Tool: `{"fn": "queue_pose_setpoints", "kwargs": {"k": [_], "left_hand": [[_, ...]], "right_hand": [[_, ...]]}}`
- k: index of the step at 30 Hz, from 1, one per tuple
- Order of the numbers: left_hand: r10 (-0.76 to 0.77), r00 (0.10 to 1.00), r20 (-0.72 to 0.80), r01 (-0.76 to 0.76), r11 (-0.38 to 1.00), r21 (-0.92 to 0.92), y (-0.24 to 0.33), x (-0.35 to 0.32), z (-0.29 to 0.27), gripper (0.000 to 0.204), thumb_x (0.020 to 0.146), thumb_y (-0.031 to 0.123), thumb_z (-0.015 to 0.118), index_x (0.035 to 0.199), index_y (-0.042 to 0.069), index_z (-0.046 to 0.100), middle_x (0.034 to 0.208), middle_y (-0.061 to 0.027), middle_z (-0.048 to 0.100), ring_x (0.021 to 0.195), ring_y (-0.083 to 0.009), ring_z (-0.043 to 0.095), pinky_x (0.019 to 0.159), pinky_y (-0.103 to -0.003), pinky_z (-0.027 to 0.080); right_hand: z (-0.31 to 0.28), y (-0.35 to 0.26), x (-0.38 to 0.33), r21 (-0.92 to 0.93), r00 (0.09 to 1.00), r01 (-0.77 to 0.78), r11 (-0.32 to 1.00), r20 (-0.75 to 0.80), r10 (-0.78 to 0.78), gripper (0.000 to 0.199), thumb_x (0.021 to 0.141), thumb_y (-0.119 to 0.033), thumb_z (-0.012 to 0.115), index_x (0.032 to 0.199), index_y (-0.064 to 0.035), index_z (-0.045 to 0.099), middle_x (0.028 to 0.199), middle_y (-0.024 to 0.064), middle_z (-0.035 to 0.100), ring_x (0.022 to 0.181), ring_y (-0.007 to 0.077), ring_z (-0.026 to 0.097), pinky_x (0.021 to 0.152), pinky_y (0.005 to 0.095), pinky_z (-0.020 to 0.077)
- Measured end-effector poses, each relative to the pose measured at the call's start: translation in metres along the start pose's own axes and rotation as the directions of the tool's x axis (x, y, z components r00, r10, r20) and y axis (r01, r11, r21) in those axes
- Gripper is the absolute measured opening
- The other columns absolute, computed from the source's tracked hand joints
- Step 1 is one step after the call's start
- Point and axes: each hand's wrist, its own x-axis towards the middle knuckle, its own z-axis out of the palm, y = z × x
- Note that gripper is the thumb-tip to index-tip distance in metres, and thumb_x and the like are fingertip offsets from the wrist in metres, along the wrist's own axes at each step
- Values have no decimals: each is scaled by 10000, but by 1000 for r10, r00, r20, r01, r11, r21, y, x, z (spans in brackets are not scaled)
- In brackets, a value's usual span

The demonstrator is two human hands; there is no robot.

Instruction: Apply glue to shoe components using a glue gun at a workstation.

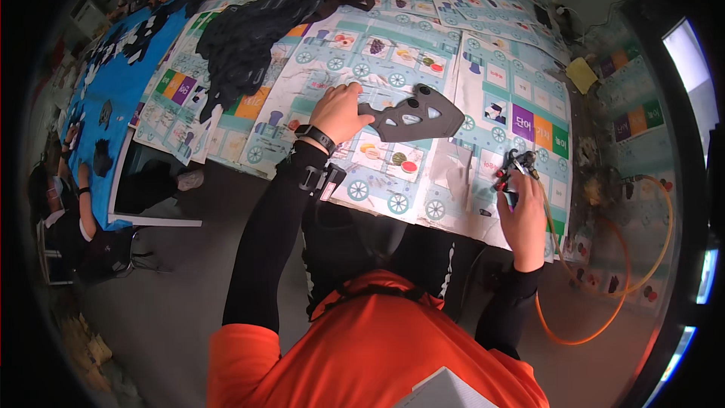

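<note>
Your left hand (337, 112) rests fingers-down on the near end of a flat dark grey cut-out piece (414, 116) with several holes in it, pinning it to the printed paper sheets (393, 53) that cover the table; the fingers lie spread and fairly flat rather than curled around it. Your right hand (521, 219) is closed around a small spray gun (515, 174), nozzle end pointing toward the piece but well apart from it, with an orange hose (604, 317) looping away from it to your right. The likely trouble is this: if you spray with your left fingers on the piece, they may catch the coating, and the covered end would stay bare. The piece is light and flat, so a blast of air could slide or lift it if your hold slackens. The hose loop hangs beside your right forearm and could snag or tug your aim. A pile of black pieces (249, 38) lies further up the table, near enough to take overspray. As for containers, you have no tray, bin or pot in clear view; whether the gun carries a cup, I cannot tell.
</note>
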Motion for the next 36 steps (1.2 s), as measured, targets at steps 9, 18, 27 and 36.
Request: {"fn": "queue_pose_setpoints", "kwargs": {"k": [9,18,27,36], "left_hand": [[110,994,3,-102,935,-339,-7,4,8,132,787,31,624,869,22,521,793,-90,592,725,-191,616,604,-290,471],[235,972,-12,-124,469,-874,40,-20,-32,96,884,4,516,959,21,459,854,-45,560,640,-124,606,555,-216,451],[-43,931,363,276,734,-621,26,-19,22,179,836,56,606,987,16,519,801,-91,594,614,-141,645,525,-240,479],[116,907,-404,-173,979,-107,1,-76,4,131,802,57,577,931,38,582,914,-111,563,883,-315,544,791,-386,440]], "right_hand": [[2,58,8,-141,982,-46,989,174,71,603,678,-80,687,1221,-4,436,1165,192,492,1125,375,428,950,415,370],[8,66,21,-36,994,-92,995,-62,90,388,686,49,507,1075,48,499,1012,241,528,990,410,487,822,443,424],[-51,9,44,621,965,-242,745,78,249,397,651,58,413,1005,25,590,766,45,637,609,97,530,516,246,443],[-30,-57,90,516,793,-310,799,604,-83,214,687,-32,525,882,-15,612,711,-1,602,593,70,501,496,240,396]]}}
